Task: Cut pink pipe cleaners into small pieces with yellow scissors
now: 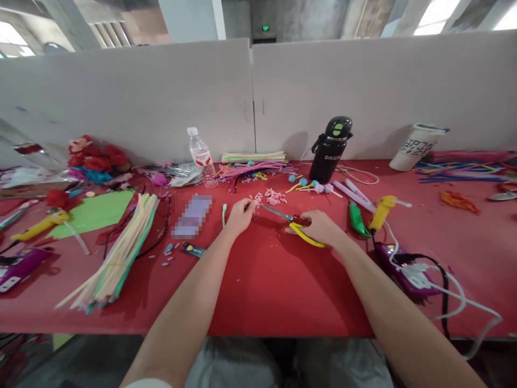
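Observation:
My right hand [318, 227] grips a pair of scissors [278, 212] by its red and yellow handles, the blades pointing left. Just off the blade tips, my left hand [241, 215] is closed in a pinch; whatever its fingertips hold is too small to make out. Behind the fingers lies a loose pile of short pink fuzzy pieces [274, 196]. Left of my left hand are a short green stem [224, 214] and a dark, narrow packet [193, 249] partly hidden by my forearm.
Pipe cleaners [121, 248] lie bundled at left, beside a blurred phone-shaped patch [191, 216]. A plastic bottle [202, 159], a black flask [329, 153] and a white cup [416, 148] stand along the partition. At right are a yellow glue gun [382, 214] and a purple corded box [404, 269].

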A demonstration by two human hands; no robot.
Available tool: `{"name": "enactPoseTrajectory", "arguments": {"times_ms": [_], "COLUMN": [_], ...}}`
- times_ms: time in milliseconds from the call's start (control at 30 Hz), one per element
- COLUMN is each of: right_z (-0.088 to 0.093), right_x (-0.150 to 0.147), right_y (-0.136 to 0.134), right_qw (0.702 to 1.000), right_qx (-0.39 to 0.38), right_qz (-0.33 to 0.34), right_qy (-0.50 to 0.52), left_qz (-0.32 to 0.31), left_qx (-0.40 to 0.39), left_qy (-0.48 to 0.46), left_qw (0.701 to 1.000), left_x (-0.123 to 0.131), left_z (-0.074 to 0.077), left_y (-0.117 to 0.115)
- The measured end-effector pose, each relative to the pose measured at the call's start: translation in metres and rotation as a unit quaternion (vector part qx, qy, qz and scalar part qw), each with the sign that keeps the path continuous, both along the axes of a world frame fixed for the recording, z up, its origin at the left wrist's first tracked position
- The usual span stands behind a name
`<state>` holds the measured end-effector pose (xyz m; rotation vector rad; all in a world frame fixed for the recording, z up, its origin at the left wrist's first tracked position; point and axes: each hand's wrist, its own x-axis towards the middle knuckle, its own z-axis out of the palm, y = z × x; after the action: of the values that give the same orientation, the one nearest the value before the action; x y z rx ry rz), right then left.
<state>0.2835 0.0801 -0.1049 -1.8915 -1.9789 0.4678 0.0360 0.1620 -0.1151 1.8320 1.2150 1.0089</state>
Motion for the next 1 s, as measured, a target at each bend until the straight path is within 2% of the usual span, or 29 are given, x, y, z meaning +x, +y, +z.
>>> {"name": "enactPoseTrajectory", "arguments": {"times_ms": [633,1000], "right_z": [-0.0017,-0.0025], "right_x": [0.0024,0.0015], "right_y": [0.0022,0.0008], "right_qw": [1.0,1.0], "right_qx": [-0.003,-0.002], "right_qz": [0.02,0.001], "right_qy": [0.013,0.015], "left_qz": [-0.003,0.004], "left_qx": [0.005,0.001], "left_qy": [0.0,-0.009], "left_qw": [1.0,1.0], "left_x": [-0.0008,0.0001], "left_z": [-0.0047,-0.0035], "left_y": [0.0024,0.0021]}}
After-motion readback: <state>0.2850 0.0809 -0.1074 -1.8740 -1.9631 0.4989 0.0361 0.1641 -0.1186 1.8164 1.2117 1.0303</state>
